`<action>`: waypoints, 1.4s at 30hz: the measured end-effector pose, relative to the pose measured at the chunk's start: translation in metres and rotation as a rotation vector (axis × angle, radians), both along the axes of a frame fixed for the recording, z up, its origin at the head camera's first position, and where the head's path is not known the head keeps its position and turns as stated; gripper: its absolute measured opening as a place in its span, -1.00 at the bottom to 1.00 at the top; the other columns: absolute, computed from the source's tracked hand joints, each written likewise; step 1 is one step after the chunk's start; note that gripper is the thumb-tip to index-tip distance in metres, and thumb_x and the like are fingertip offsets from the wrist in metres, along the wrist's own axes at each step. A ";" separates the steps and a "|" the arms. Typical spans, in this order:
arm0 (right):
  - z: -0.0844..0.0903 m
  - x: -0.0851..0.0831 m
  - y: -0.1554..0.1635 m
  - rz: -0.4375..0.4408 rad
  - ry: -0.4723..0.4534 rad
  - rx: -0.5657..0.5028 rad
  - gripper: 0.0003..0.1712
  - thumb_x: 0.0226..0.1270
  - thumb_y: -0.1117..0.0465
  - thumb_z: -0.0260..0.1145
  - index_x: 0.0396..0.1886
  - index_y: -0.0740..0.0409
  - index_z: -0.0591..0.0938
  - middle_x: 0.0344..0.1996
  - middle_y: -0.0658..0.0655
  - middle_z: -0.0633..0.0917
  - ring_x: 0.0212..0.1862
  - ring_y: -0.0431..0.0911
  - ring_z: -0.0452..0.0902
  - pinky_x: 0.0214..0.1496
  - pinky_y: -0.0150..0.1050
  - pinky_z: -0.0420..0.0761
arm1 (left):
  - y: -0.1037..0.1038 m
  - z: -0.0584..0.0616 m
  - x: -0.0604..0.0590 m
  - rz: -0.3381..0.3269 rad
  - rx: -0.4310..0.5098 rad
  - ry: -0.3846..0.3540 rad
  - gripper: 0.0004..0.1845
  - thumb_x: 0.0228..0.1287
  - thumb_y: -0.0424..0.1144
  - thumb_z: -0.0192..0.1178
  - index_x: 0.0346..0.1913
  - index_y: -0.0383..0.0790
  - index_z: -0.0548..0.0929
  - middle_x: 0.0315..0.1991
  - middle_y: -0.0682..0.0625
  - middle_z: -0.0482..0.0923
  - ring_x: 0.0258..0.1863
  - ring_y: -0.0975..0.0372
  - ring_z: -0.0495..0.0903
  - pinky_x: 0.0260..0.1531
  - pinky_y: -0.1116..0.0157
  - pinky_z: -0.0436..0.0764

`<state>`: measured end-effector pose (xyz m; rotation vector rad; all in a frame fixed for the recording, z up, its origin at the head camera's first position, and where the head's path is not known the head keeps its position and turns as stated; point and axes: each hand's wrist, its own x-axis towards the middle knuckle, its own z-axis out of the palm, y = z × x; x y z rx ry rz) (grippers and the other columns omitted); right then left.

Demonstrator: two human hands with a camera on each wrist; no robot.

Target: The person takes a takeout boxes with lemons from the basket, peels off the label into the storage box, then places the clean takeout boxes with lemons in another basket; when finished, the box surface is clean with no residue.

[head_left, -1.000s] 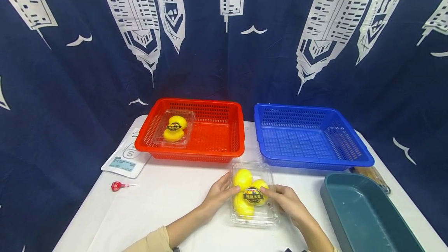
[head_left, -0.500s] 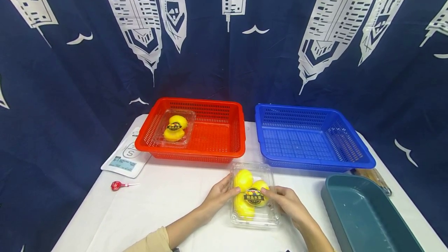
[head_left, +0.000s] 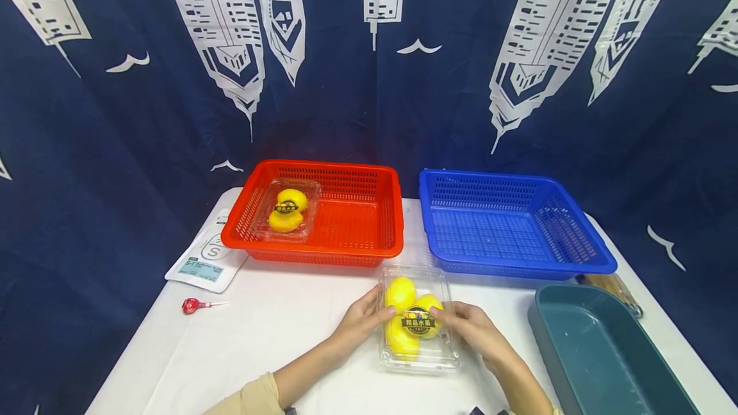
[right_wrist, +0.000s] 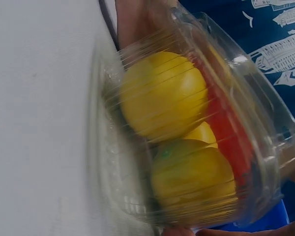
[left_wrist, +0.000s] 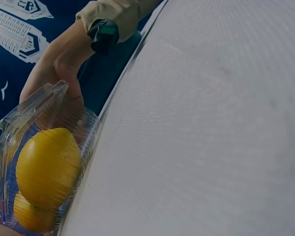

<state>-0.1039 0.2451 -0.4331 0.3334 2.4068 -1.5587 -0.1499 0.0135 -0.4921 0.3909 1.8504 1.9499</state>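
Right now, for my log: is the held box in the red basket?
No, the held box is in front of the red basket.

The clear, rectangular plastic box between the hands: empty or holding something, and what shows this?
Holding something: through the clear plastic box, the head view shows three rounded yellow fruits.

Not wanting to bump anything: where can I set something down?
Bare: the white table between the lollipop and left hand; the right half of the red basket; inside the blue basket. Crowded: around the fruit box the left hand and right hand hold; left of the red basket lies a pouch.
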 end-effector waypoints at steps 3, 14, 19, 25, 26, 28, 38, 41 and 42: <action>0.006 -0.001 0.003 0.015 0.021 0.012 -0.23 0.29 -0.02 0.30 0.28 0.47 0.40 0.00 0.33 0.65 -0.04 -0.02 0.57 -0.08 -0.15 0.64 | 0.000 0.000 0.000 0.001 -0.002 0.009 -0.12 0.33 -0.02 0.17 0.52 -0.36 0.00 0.55 -0.19 -0.05 0.52 -0.08 0.03 0.47 0.06 0.13; 0.044 0.001 0.013 -0.032 0.184 0.096 -0.26 0.30 0.00 0.33 0.38 0.24 0.36 0.09 0.23 0.55 0.06 -0.04 0.51 0.07 -0.25 0.53 | 0.000 0.000 0.000 -0.004 0.000 0.021 -0.12 0.34 -0.01 0.17 0.52 -0.37 0.00 0.55 -0.20 -0.04 0.52 -0.08 0.04 0.47 0.07 0.13; 0.052 0.000 0.005 0.109 0.269 0.062 -0.35 0.26 0.12 0.37 0.28 0.31 0.46 -0.07 0.21 0.61 -0.15 -0.18 0.54 -0.10 -0.42 0.58 | 0.000 0.002 0.000 0.000 -0.008 0.032 -0.15 0.36 -0.03 0.15 0.51 -0.38 0.02 0.55 -0.22 -0.04 0.51 -0.09 0.05 0.46 0.06 0.15; 0.045 -0.008 0.001 0.298 0.309 0.019 -0.31 0.17 0.22 0.42 0.24 0.46 0.43 -0.16 0.26 0.58 -0.26 -0.25 0.51 -0.19 -0.43 0.60 | 0.000 0.005 0.001 0.006 -0.022 0.034 -0.17 0.37 -0.04 0.13 0.51 -0.36 0.03 0.55 -0.21 -0.03 0.51 -0.09 0.06 0.46 0.04 0.16; 0.043 -0.009 0.001 0.324 0.314 0.015 -0.31 0.16 0.23 0.42 0.23 0.49 0.42 -0.17 0.28 0.58 -0.26 -0.26 0.50 -0.19 -0.43 0.60 | 0.001 0.005 0.001 0.006 -0.025 0.034 -0.18 0.37 -0.04 0.12 0.51 -0.35 0.03 0.55 -0.21 -0.02 0.51 -0.09 0.06 0.46 0.03 0.16; 0.039 -0.012 0.001 0.372 0.320 0.010 -0.32 0.15 0.25 0.42 0.21 0.52 0.43 -0.19 0.27 0.58 -0.25 -0.26 0.50 -0.18 -0.43 0.60 | 0.001 0.005 0.001 0.006 -0.032 0.032 -0.18 0.37 -0.04 0.12 0.51 -0.35 0.04 0.55 -0.21 -0.02 0.51 -0.10 0.06 0.46 0.03 0.16; 0.036 -0.017 -0.001 0.457 0.343 0.130 -0.42 0.09 0.20 0.46 0.06 0.45 0.56 -0.29 0.13 0.62 -0.29 -0.27 0.49 -0.20 -0.44 0.59 | 0.001 0.004 0.000 -0.003 -0.021 0.041 -0.19 0.38 -0.04 0.12 0.51 -0.37 0.04 0.54 -0.21 -0.02 0.52 -0.08 0.06 0.47 0.04 0.15; 0.035 -0.018 -0.002 0.462 0.342 0.142 -0.44 0.08 0.19 0.47 0.03 0.43 0.58 -0.30 0.12 0.63 -0.29 -0.27 0.50 -0.20 -0.43 0.60 | 0.001 0.003 0.000 -0.005 -0.015 0.037 -0.19 0.39 -0.05 0.12 0.51 -0.36 0.04 0.54 -0.21 0.00 0.51 -0.08 0.06 0.47 0.04 0.16; 0.035 -0.018 -0.002 0.463 0.339 0.143 -0.45 0.07 0.19 0.47 0.03 0.43 0.59 -0.31 0.11 0.64 -0.29 -0.26 0.50 -0.20 -0.43 0.60 | 0.001 0.003 0.000 -0.006 -0.014 0.034 -0.20 0.39 -0.05 0.12 0.51 -0.36 0.04 0.54 -0.20 0.00 0.52 -0.07 0.06 0.47 0.04 0.15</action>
